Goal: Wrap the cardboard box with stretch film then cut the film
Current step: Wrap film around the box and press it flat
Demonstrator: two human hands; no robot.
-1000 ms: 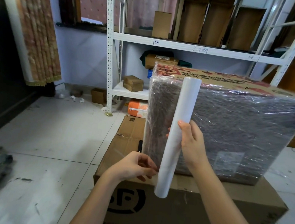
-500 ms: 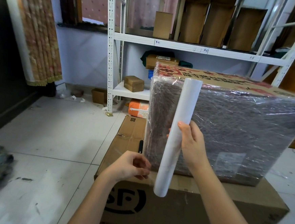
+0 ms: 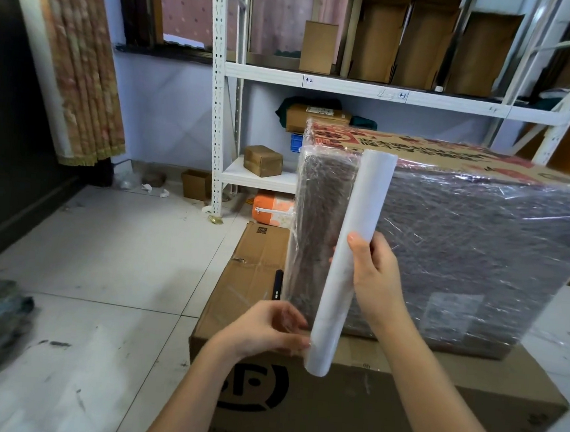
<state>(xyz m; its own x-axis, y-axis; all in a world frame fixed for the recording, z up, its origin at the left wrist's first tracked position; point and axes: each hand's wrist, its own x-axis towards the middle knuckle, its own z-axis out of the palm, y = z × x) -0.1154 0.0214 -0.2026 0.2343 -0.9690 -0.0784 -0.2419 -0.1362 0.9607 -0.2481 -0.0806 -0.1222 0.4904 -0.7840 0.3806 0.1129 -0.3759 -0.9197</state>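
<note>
Stretch film (image 3: 300,247) may be torn raggedly or loosened if jerked while the roll (image 3: 349,265) is gripped by the right hand (image 3: 374,277) and its lower edge is pinched by the left hand (image 3: 267,330).

Wrapped box (image 3: 461,250) on flat carton (image 3: 380,411); shelving (image 3: 355,85) behind.

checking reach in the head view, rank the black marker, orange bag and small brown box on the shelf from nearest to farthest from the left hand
1. black marker, just above the left hand on the lower box
2. orange bag, on the floor beyond
3. small brown box, on the low shelf behind
</note>
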